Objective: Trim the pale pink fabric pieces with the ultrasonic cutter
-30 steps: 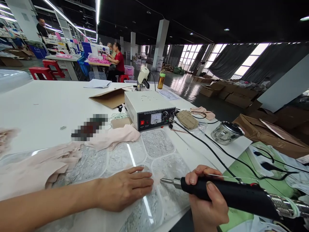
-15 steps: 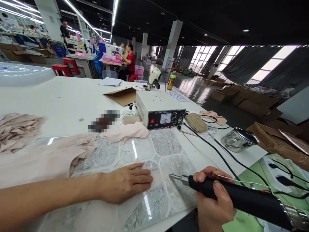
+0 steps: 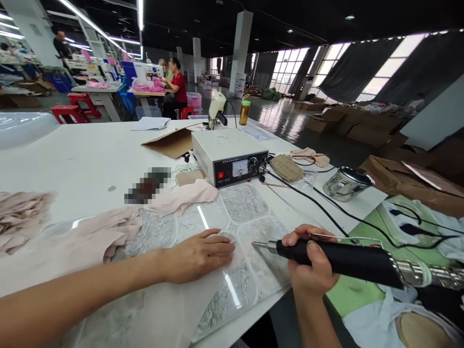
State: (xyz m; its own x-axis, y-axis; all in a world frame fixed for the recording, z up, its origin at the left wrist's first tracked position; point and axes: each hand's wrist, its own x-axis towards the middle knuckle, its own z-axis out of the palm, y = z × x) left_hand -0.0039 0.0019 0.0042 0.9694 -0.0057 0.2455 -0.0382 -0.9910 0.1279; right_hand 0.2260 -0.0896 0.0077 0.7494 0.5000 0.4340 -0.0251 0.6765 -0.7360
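My left hand (image 3: 203,253) lies flat, fingers stretched out, on thin pale pink fabric (image 3: 159,314) spread over a clear-topped, stone-patterned mat (image 3: 228,299). In my right hand (image 3: 315,266) is an ultrasonic hand tool (image 3: 348,263) with a black barrel and a slim metal tip. That tip points left and sits a short way right of my left fingertips, at the sheer fabric; whether it touches I cannot tell. A cable in a metal sleeve runs from the tool's back end. Gathered pink fabric (image 3: 108,232) lies beyond my left forearm.
A white control box (image 3: 232,157) with a dial stands behind the mat, its black cable crossing the table's right side. Nearby are brown card patterns (image 3: 286,167), a lidded metal pot (image 3: 346,183) and a bottle (image 3: 245,111). Cartons lie to the right; people sew at the back.
The view has shifted, so the table scene sits further left. The tool's tip is slightly closer to my left fingertips. Both hands keep the same pose.
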